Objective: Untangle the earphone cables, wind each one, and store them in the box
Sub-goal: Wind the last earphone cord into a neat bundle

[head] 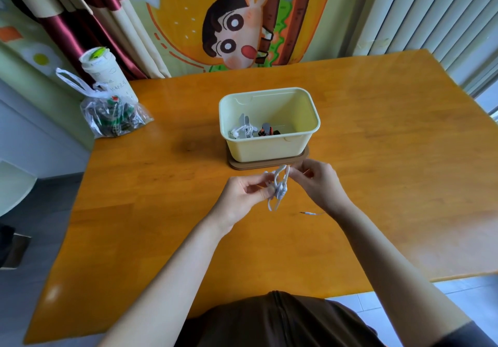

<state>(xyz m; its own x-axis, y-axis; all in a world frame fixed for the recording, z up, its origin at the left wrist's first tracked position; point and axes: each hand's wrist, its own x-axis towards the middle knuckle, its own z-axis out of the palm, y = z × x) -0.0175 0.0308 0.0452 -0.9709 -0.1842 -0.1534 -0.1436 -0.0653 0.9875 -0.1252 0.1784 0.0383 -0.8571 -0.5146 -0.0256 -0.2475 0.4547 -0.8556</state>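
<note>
A white earphone cable (pixel 280 186) is bunched in loops between my hands, just above the table in front of the box. My left hand (pixel 246 195) pinches the bundle at its left side with thumb and fingers. My right hand (pixel 320 182) pinches the upper strands on the right. The cable's plug end (pixel 310 213) trails to the table below my right wrist. The pale yellow box (pixel 272 147) stands open on its brown lid (pixel 269 162) at the table's middle. Inside lie a wound white earphone (pixel 242 129) and a dark one (pixel 266 131).
A clear plastic bag (pixel 113 114) of dark items sits at the wooden table's (pixel 377 185) far left corner, with a white cup (pixel 105 74) behind it. A cartoon curtain hangs behind the table, blinds at the right.
</note>
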